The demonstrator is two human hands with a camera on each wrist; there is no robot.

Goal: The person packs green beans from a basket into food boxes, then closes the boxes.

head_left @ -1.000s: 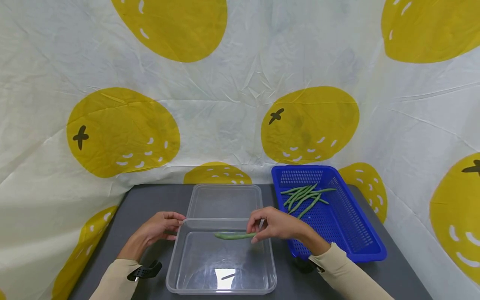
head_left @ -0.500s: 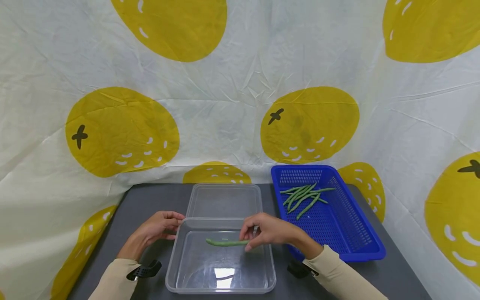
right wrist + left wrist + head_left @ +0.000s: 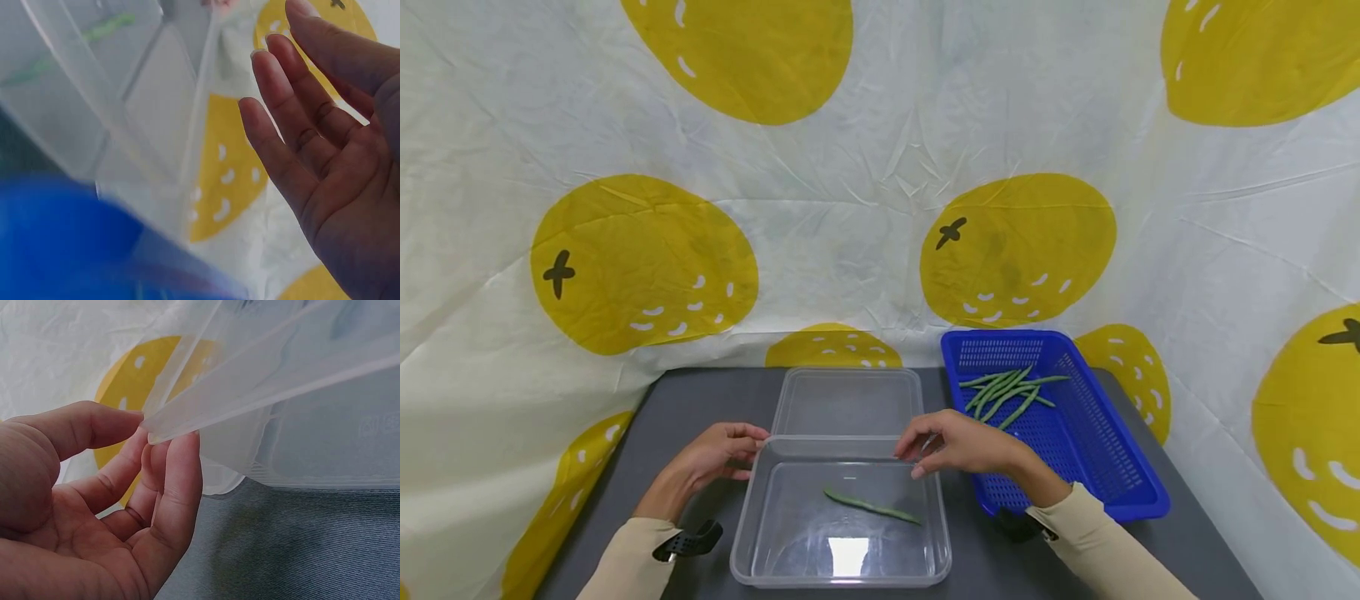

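Note:
In the head view a single green bean [image 3: 871, 506] lies slantwise on the floor of the clear plastic container [image 3: 790, 533]. My left hand [image 3: 718, 454] pinches the container's far left corner; the left wrist view shows thumb and fingers [image 3: 181, 469] on the rim [image 3: 206, 412]. Above the container's right rim, my right hand [image 3: 962, 443] has its fingers apart and nothing between them. From the right wrist view, that hand [image 3: 325, 137] is relaxed beside the clear wall [image 3: 156, 100], with the bean [image 3: 109, 28] blurred behind the plastic.
A blue perforated basket [image 3: 1120, 450] stands to the right, holding several green beans [image 3: 1000, 392] near its back left. Behind the container lies a clear lid [image 3: 850, 400] on the grey table [image 3: 700, 392]. A patterned cloth [image 3: 842, 250] hangs behind the table.
The bean has left my right fingers and dropped onto the container's floor. My right hand has opened and moved up and to the right. My left hand has stayed at the corner.

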